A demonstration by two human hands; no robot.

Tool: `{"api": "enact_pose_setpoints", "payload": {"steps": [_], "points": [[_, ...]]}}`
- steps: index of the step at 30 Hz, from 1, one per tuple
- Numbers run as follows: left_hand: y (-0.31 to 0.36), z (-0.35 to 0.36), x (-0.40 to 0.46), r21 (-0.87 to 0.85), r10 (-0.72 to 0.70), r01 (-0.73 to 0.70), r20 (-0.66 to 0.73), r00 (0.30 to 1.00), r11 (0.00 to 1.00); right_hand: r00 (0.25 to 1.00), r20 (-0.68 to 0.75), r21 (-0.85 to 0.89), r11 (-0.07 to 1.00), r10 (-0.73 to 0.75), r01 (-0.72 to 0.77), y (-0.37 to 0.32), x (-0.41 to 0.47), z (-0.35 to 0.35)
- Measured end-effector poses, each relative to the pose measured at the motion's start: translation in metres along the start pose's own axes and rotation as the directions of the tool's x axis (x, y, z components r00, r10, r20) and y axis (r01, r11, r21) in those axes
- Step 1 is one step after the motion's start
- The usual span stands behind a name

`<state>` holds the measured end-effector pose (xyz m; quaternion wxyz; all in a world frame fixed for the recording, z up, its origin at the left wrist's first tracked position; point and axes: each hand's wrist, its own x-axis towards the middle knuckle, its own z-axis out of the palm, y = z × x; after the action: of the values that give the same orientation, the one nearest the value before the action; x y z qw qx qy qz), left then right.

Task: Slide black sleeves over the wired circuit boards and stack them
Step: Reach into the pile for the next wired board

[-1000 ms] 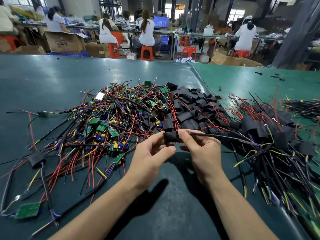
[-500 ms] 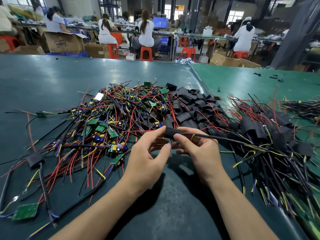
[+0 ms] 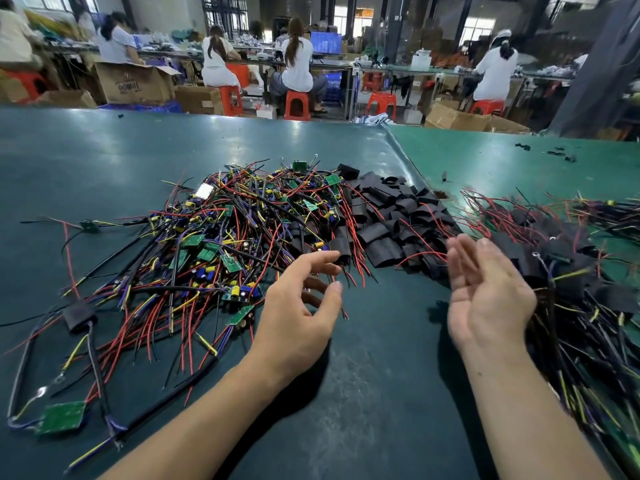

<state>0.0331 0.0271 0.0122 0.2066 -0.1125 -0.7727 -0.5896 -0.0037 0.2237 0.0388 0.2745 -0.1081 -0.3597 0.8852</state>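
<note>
Both hands empty, left hand (image 3: 298, 306) fingers loosely spread, right hand (image 3: 485, 292) fingers straight together, above the table (image 3: 104, 161); wired circuit boards (image 3: 221, 237) heaped left, black sleeves (image 3: 391, 220) centre: judged light, tangle-prone, sleeves soft; grip board edges, not wires.

Bright overhead light glares on the far green table (image 3: 294, 133). The right hand (image 3: 485, 292) blurs. Wide-angle edges curve.
</note>
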Motion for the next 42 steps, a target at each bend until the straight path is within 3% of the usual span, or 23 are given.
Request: {"api": "enact_pose_setpoints", "payload": {"steps": [3,6,9,12,17,19,22,24,26,29,32,34,37,42], "points": [[-0.002,-0.005,0.002,0.191,0.096,-0.088,-0.033,0.995,0.978,1.0,0.023,-0.133,0.991,-0.009,0.012,0.01,-0.004,0.003],[-0.009,-0.016,0.009,0.622,0.26,-0.183,-0.034,0.965,0.762,0.996,0.082,-0.272,0.961,-0.032,0.054,0.016,-0.007,0.003],[-0.016,-0.03,0.018,0.84,0.116,0.011,-0.087,0.989,0.543,0.985,0.169,-0.372,0.923,-0.036,0.098,0.02,-0.012,0.001],[-0.024,-0.045,0.025,0.888,-0.056,0.159,-0.15,0.987,0.431,0.974,0.225,-0.428,0.896,-0.025,0.122,0.024,-0.016,0.001],[-0.025,-0.052,0.03,0.864,0.049,0.128,-0.173,0.984,0.486,0.949,0.314,-0.519,0.839,0.012,0.162,0.03,-0.021,0.002],[-0.022,-0.056,0.031,0.851,0.164,0.08,-0.192,0.968,0.519,0.937,0.346,-0.534,0.829,0.038,0.164,0.032,-0.024,0.003],[-0.013,-0.055,0.034,0.725,0.434,-0.095,-0.297,0.85,0.682,0.898,0.417,-0.565,0.814,0.143,0.133,0.034,-0.028,0.005],[-0.005,-0.049,0.033,0.59,0.536,-0.266,-0.345,0.77,0.763,0.81,0.495,-0.582,0.812,0.315,0.04,0.038,-0.036,0.008],[0.003,-0.042,0.026,0.469,0.58,-0.41,-0.308,0.754,0.782,0.639,0.557,-0.6,0.789,0.53,-0.132,0.043,-0.048,0.01],[0.009,-0.027,0.008,0.384,0.663,-0.589,-0.087,0.743,0.711,0.399,0.57,-0.647,0.692,0.718,-0.32,0.042,-0.059,0.016],[0.009,-0.01,-0.001,0.29,0.737,-0.729,0.103,0.668,0.62,0.302,0.515,-0.651,0.595,0.802,-0.47,0.037,-0.057,0.017],[0.011,-0.003,-0.002,0.27,0.777,-0.783,0.157,0.61,0.56,0.345,0.548,-0.622,0.647,0.762,-0.441,0.034,-0.053,0.015],[0.011,0.001,0.0,0.29,0.786,-0.796,0.183,0.591,0.531,0.52,0.626,-0.43,0.813,0.581,-0.392,0.028,-0.044,0.014],[-0.004,-0.004,0.009,0.425,0.57,-0.536,0.056,0.82,0.73,0.744,0.52,-0.159,0.904,0.419,-0.398,0.015,-0.022,0.01]]}}
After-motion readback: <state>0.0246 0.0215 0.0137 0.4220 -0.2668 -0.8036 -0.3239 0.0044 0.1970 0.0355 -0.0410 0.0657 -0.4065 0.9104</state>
